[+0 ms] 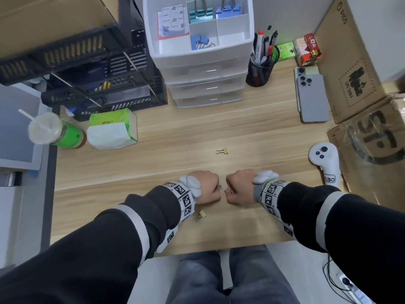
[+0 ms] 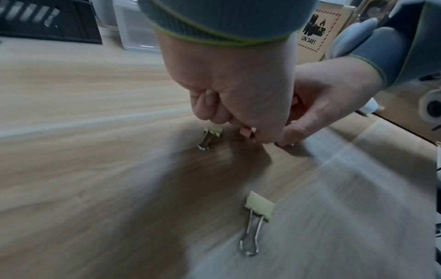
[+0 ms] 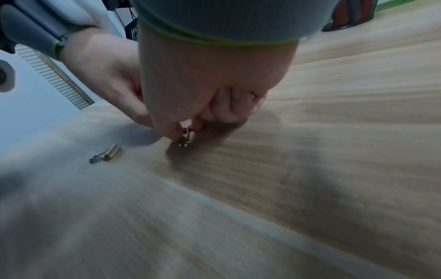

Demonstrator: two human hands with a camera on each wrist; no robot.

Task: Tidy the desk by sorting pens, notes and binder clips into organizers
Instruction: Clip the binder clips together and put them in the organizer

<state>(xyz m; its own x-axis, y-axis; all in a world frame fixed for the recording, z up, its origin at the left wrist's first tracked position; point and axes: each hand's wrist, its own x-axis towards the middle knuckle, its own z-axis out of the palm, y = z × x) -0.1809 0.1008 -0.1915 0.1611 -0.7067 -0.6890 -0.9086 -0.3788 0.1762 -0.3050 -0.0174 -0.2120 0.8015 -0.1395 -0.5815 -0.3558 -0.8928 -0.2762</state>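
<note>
Both hands sit knuckle to knuckle at the desk's near middle. My left hand [image 1: 215, 188] [image 2: 241, 126] has its fingers curled and pinches a small pink binder clip [image 2: 247, 132] just above the wood. My right hand [image 1: 229, 190] [image 3: 183, 130] pinches another small reddish clip [image 3: 185, 138] by its body, wire handle touching the desk. Two yellow clips lie loose: one beyond the hands [image 1: 222, 150] [image 2: 211, 136], one by my left wrist [image 1: 199, 215] [image 2: 259, 209] [image 3: 108, 153]. The white drawer organizer [image 1: 232, 43] holds notes [image 1: 173, 20] and blue clips [image 1: 198, 41]. The mesh pen cup [image 1: 259, 71] is full of pens.
A tissue pack [image 1: 112, 132] and a lidded drink cup [image 1: 54, 132] stand at the left, under stacked black trays [image 1: 87, 69]. Two phones [image 1: 313, 99], a white controller [image 1: 324, 159] and cardboard boxes [image 1: 355, 62] line the right side.
</note>
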